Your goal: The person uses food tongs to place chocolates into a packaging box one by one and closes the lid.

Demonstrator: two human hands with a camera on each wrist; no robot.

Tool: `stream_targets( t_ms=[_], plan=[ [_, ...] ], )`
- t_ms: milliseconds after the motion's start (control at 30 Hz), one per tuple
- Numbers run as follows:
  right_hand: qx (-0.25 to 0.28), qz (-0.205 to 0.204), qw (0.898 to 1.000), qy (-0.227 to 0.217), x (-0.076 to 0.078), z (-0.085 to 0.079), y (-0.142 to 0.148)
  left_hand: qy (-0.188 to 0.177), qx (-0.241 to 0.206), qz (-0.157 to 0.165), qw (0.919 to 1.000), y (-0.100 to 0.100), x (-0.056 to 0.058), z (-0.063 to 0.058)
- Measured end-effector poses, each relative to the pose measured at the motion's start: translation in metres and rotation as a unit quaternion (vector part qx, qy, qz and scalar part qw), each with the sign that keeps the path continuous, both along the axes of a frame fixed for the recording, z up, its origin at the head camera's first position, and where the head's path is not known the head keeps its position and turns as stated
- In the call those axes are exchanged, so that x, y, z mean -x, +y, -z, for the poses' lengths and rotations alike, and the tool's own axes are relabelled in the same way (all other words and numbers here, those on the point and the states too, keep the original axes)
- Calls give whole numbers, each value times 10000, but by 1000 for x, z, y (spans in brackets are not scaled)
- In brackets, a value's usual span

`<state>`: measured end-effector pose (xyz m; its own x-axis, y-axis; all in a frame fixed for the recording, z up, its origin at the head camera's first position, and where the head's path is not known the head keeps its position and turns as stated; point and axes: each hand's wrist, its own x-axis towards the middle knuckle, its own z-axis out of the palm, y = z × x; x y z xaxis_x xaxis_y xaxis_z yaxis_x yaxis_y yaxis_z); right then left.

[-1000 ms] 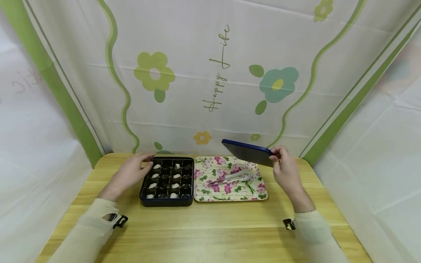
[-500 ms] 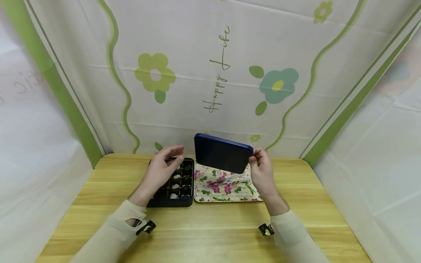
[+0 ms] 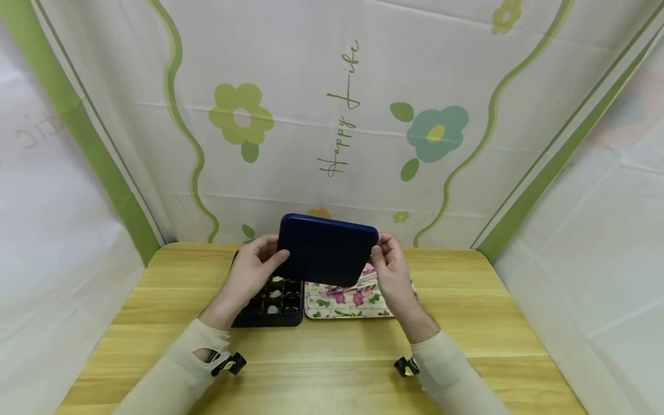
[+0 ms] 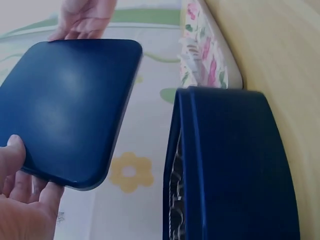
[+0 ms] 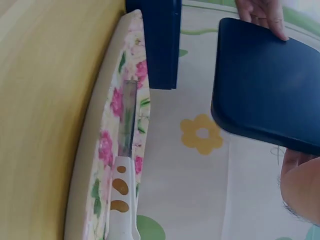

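Observation:
Both hands hold a dark blue box lid, tilted up above the table. My left hand pinches its left edge, thumb on the near face and fingers behind. At the opposite edge, my right hand grips it the same way. Below and left stands the matching box, uncovered, partly hidden by the left hand and lid. White and dark chocolate-like pieces sit in its compartments. In the left wrist view the lid shows a smooth blue face beside the box.
A floral tray lies against the box's right side. On it rests a tongs-like utensil with a white, brown-spotted handle and shiny flat end. The wooden table ends at a printed curtain, with more curtains at both sides.
My right hand has brought the lid leftward, from over the tray to between tray and box. The left hand has moved right from the box's left edge and taken the lid's left edge.

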<state>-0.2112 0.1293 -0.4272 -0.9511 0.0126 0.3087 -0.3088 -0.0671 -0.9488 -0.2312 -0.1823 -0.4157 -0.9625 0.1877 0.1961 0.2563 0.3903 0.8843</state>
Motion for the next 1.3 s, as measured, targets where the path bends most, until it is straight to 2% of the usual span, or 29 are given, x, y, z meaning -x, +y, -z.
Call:
stream_targets(
  t_ms=[200, 367, 533, 633, 800, 967, 1033, 1133, 1300],
  plan=[
    [-545, -352, 9979, 7, 1, 12, -14, -449, -183, -171, 9987, -21, -6, -6],
    [-1229, -495, 9912, -18, 2, 19, -34, -724, -247, -182, 9969, -43, -11, -12],
    [-1806, -580, 9814, -302, 1, 25, -51, -821, -308, -247, 9958, -64, -8, -11],
    [-1902, -755, 9769, -611, 0, 28, -60, -852, -338, -262, 9954, -75, -7, -9],
    [-1750, -1176, 9704, -1174, 1, 33, -74, -956, 102, -200, 9952, -92, -3, -4],
    [-1915, -1311, 9612, -1494, 7, 36, -87, -986, 956, -218, 9903, -104, 2, 5],
    [-2089, -1331, 9572, -1498, 10, 37, -91, -992, 1360, -234, 9854, -108, 4, 9],
    [-2489, -1316, 9486, -1443, 16, 40, -96, -1034, 1723, -156, 9795, -112, 6, 16],
    [-3268, -1202, 9289, -1264, 23, 44, -103, -1123, 1994, -6, 9735, -114, 10, 26]
  ],
)
